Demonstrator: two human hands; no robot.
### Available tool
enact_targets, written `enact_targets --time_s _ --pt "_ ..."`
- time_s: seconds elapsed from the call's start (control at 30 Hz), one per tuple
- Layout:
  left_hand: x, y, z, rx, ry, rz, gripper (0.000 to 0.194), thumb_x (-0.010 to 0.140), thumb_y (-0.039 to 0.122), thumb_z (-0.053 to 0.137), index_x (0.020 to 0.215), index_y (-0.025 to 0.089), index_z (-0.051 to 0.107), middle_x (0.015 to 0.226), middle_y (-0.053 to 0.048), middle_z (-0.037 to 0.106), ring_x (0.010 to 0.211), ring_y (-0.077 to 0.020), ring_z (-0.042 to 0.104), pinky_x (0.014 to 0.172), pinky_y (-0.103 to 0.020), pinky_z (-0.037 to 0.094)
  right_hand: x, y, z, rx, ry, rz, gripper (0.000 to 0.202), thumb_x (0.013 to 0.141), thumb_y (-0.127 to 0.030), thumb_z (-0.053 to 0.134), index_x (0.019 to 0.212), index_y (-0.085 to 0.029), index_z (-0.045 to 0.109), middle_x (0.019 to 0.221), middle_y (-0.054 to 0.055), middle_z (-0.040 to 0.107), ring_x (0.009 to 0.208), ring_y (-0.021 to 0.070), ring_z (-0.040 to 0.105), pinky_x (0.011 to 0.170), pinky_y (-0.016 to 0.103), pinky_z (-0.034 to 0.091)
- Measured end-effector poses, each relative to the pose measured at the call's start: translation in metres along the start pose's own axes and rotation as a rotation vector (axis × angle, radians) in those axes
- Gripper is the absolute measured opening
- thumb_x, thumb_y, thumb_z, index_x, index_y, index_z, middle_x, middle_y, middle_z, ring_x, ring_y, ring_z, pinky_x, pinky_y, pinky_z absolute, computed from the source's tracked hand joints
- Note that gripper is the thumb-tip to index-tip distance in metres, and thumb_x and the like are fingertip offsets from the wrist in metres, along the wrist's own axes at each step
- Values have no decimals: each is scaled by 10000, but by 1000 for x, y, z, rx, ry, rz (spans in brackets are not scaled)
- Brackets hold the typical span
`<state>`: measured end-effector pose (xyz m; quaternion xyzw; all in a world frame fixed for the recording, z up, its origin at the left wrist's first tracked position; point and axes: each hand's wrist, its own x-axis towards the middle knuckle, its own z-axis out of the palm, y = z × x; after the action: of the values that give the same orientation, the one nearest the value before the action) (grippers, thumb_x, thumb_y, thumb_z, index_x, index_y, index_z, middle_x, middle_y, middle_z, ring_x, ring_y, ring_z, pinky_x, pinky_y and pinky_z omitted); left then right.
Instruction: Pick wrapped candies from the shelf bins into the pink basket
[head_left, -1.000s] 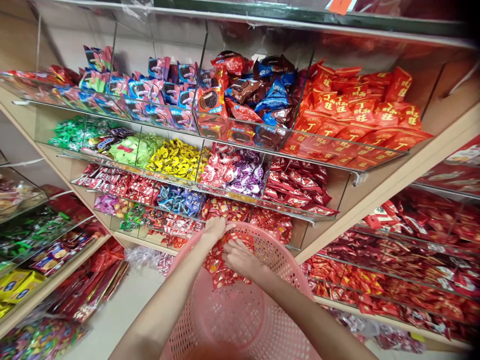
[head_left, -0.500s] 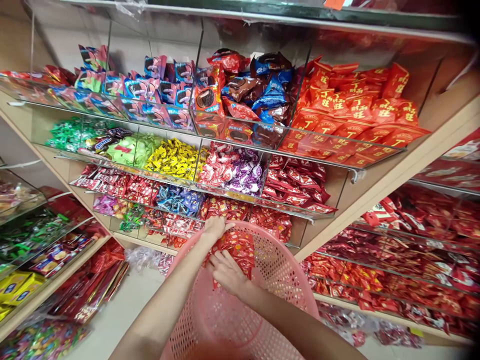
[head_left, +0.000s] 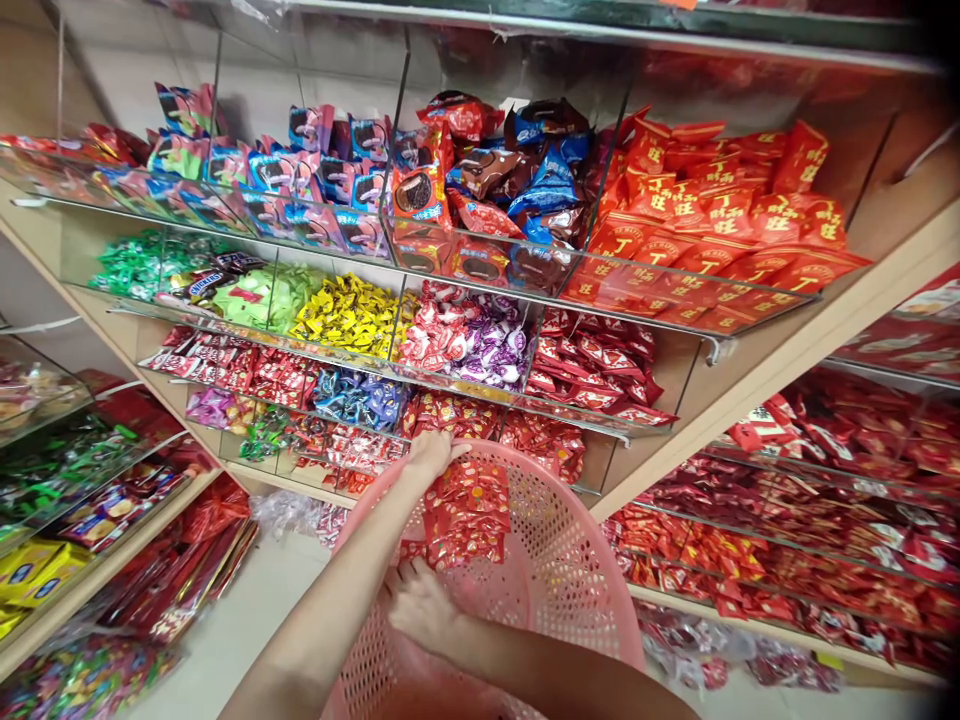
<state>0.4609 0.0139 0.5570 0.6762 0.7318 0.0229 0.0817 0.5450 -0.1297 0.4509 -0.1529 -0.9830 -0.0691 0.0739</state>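
Observation:
A large pink perforated basket (head_left: 570, 520) stands tilted below the shelves. My left hand (head_left: 433, 455) is closed on its far rim. Inside the basket, red patterned candy packets (head_left: 469, 515) lie in a pile against the far side. My right hand (head_left: 424, 605) is inside the basket, just below and left of the packets, palm down. Its fingers are bent and partly blurred, and the fingertips are close to a few red packets beside my left forearm. Whether they hold anything is unclear.
Ahead, shelves (head_left: 660, 325) with clear dividers hold wrapped sweets. Red packets fill the right-hand shelves (head_left: 795, 500). More packets lie on the left shelf (head_left: 112, 500). Plastic bags (head_left: 289, 515) sit on the floor (head_left: 262, 600) near the basket.
My right hand has moved down and to the left, away from the red pile, leaving more of the packets visible. My left hand has stayed on the rim.

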Motion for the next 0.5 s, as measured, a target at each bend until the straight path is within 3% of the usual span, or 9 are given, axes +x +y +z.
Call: enact_targets --time_s 0.2,0.33,0.5 --pt "0 0 0 -4 -3 -5 739 787 689 166 967 149 638 939 -161 676 951 -292 612 791 -367 454 0 20 -4 -24 31 -31 101 851 -154 465 828 -140 563 815 57 581 759 194 520 646 351 408" --pt "0 0 0 -3 -6 -9 732 789 687 168 961 153 637 959 -161 671 952 -283 611 791 -356 454 -3 21 -7 -33 42 -27 79 844 -158 484 816 -141 556 819 46 572 767 186 508 676 343 406" --pt "2 -1 0 -2 -12 -13 697 793 682 189 959 171 633 957 -147 674 956 -260 613 809 -335 446 -15 31 -39 4 161 0 154 873 -290 470 810 -172 545 799 21 560 793 171 494 754 322 390"
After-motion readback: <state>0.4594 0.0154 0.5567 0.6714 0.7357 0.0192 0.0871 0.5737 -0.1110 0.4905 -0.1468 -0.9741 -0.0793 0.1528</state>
